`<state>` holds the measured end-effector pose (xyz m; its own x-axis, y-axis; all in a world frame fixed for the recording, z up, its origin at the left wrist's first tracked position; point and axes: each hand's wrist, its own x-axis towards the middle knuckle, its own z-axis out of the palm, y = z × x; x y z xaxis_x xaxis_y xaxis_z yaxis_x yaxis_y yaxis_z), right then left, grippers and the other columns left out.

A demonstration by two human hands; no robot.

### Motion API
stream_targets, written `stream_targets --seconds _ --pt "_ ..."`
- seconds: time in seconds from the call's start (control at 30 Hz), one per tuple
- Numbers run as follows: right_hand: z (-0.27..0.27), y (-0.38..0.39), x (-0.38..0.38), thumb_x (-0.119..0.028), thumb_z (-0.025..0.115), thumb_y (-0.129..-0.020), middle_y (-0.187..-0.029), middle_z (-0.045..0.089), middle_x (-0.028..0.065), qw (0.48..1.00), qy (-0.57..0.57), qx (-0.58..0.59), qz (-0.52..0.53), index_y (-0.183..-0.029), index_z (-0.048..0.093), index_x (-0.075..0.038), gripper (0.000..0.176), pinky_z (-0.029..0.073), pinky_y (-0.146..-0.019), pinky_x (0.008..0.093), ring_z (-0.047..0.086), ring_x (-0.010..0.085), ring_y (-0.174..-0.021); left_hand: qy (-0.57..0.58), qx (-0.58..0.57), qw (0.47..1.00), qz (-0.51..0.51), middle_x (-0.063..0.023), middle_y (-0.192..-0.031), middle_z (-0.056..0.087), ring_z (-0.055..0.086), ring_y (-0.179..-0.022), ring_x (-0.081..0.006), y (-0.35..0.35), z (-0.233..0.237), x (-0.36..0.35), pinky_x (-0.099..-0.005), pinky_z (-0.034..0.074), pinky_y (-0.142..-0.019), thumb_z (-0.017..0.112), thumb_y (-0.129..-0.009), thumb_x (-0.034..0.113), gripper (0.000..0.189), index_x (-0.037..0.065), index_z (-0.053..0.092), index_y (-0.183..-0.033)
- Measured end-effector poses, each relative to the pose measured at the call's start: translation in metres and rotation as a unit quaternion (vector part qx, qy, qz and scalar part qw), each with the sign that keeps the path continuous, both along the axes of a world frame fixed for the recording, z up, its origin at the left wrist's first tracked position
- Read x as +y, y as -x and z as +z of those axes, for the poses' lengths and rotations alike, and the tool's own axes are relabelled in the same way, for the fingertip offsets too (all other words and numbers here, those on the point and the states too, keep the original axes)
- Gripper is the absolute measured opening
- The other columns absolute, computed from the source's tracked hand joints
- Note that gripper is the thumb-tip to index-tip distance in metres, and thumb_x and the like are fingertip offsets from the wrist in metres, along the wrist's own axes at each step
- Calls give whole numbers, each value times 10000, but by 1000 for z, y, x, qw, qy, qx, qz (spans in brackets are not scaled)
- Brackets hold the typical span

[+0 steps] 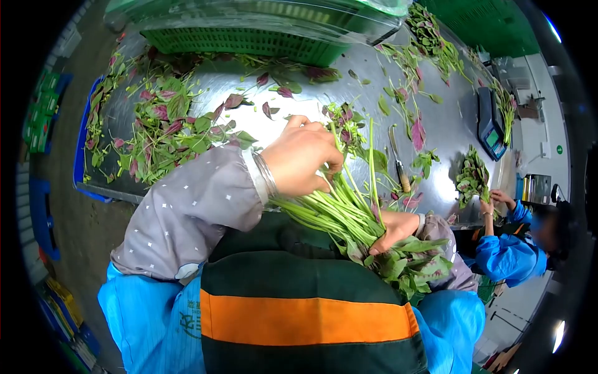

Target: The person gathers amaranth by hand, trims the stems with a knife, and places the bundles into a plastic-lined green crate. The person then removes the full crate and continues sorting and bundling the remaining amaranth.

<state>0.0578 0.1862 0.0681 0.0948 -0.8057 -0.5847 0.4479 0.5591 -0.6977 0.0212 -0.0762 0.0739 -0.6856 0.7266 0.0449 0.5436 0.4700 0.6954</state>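
My right hand (pixel 398 229) is wrapped round a bunch of amaranth greens (pixel 330 209), gripping it near the green and purple leaves. The bunch lies slanted in front of my apron, its pale green stems spreading up and left. At the stem end, my left hand (pixel 302 156) has curled fingers, with thumb and forefinger closed on some stems. Just beyond the bunch, a knife (pixel 398 163) with a wooden handle rests on the metal table (pixel 336 78). Some leafy sprigs (pixel 349 124) lie by my left fingertips.
Loose leaves and trimmings (pixel 168 124) cover the table's left side. A green crate (pixel 249 38) stands at the back. At the right are a scale (pixel 492 128) and more greens (pixel 430 31). A co-worker in blue sleeves (pixel 507 252) holds another bunch (pixel 472 177).
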Motion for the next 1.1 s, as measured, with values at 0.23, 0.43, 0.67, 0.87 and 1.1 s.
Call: stream_targets --seconds 0.23,0.43,0.67,0.87,1.1 --pt "-2 -1 -1 -135 681 -762 -1344 314 97 999 27 16 -8 -1381 171 -7 812 295 -976 306 291 164 -1196 -179 -282 942 -13 -29 -692 611 563 -686 -106 27 -11 -27 -252 445 -649 751 -643 28 197 -5 585 -743" --pt "1 -1 0 -128 679 -762 -1346 316 94 999 31 25 -19 -1383 175 -15 807 292 -983 310 286 164 -1204 -166 34 955 245 -61 -588 590 525 -505 -76 45 4 -37 -226 408 -472 683 -691 13 110 -3 595 -755" --pt "3 2 -2 -119 672 -768 -1293 367 78 1000 -4 -9 15 -1377 197 -24 778 340 -936 296 339 148 -1152 -101 -332 935 66 -84 -590 599 569 -542 -166 21 10 41 -307 469 -535 742 -689 310 323 1 657 -732" --pt "-12 -10 12 -70 658 -759 -1059 513 45 994 56 89 -29 -1254 384 7 571 412 -760 258 451 99 -920 61 48 942 326 -104 -721 652 632 -726 -251 75 -8 -21 -401 485 -652 695 -684 233 143 115 689 -765" --pt "45 2 -35 -196 679 -649 -681 590 143 960 -92 246 92 -921 574 30 369 458 -601 335 583 196 -667 -26 -47 992 114 -128 -723 647 622 -647 -219 61 36 -2 -318 475 -607 644 -760 422 415 12 677 -814"
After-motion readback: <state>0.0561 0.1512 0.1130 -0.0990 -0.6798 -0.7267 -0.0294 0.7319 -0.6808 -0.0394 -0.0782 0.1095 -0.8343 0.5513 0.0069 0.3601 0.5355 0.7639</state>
